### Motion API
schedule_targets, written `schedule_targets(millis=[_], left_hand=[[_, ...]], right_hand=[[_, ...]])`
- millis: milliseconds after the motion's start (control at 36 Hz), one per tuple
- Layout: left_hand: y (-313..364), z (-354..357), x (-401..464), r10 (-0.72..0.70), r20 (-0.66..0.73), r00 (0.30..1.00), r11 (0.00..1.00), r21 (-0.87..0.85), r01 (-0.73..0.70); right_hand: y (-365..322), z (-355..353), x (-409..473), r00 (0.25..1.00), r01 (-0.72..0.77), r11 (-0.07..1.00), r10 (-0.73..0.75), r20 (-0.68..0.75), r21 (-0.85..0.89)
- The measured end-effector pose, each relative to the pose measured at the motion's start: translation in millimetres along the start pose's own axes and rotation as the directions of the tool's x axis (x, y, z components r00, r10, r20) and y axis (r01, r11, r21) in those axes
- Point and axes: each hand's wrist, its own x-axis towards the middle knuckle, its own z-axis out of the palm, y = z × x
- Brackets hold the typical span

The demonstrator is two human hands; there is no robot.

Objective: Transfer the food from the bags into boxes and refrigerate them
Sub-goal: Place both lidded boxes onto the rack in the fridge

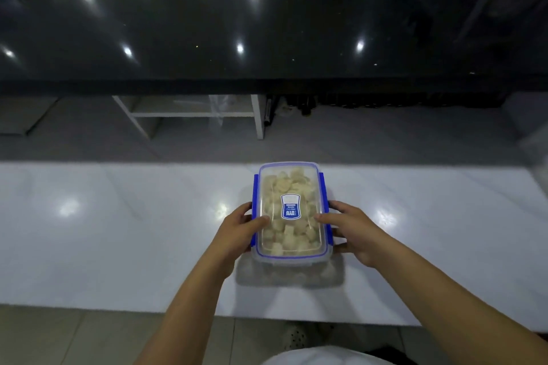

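Fingers of each hand (237, 231) (353, 231) hidden behind box (290, 210) (lidded).

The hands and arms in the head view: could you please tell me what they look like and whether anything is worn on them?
Both the left hand and the right hand are bare: no gloves, rings, watch or bracelets show. The forearms are uncovered too, with no sleeves in view.

Clear box (290, 210) with blue clips and rim line, a blue-white label between the thumbs (pale beige chunks inside); glossy white table (118, 231) under the fingers
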Motion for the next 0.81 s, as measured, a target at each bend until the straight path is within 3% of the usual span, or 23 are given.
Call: schedule_targets(millis=[139, 250, 333, 444, 611, 806], left_hand=[[-2, -1, 1, 0.031, 0.052, 0.998, 1.000, -0.007, -0.031], [-1, 8, 2, 0.087, 0.114, 0.990, 0.996, 0.013, -0.089], [5, 23, 3, 0.108, 0.165, 0.980, 0.994, -0.009, -0.109], [15, 51, -1, 0.116, 0.287, 0.951, 0.992, 0.012, -0.125], [31, 126, -22, 0.107, 0.564, 0.819, 0.973, 0.108, -0.202], [14, 224, -89, 0.040, 0.778, 0.627, 0.958, 0.149, -0.246]], right_hand=[[9, 2, -7, 1.000, 0.030, 0.997, -0.030, 0.000, 0.073], [16, 1, -23, 0.989, 0.149, 0.977, -0.147, -0.024, 0.155], [23, -8, -41, 0.965, 0.262, 0.941, -0.252, -0.073, 0.215], [40, -31, -67, 0.934, 0.337, 0.900, -0.284, -0.215, 0.275], [85, -82, -137, 0.836, 0.473, 0.788, -0.260, -0.484, 0.394], [152, -120, -245, 0.692, 0.636, 0.627, -0.206, -0.692, 0.450]])
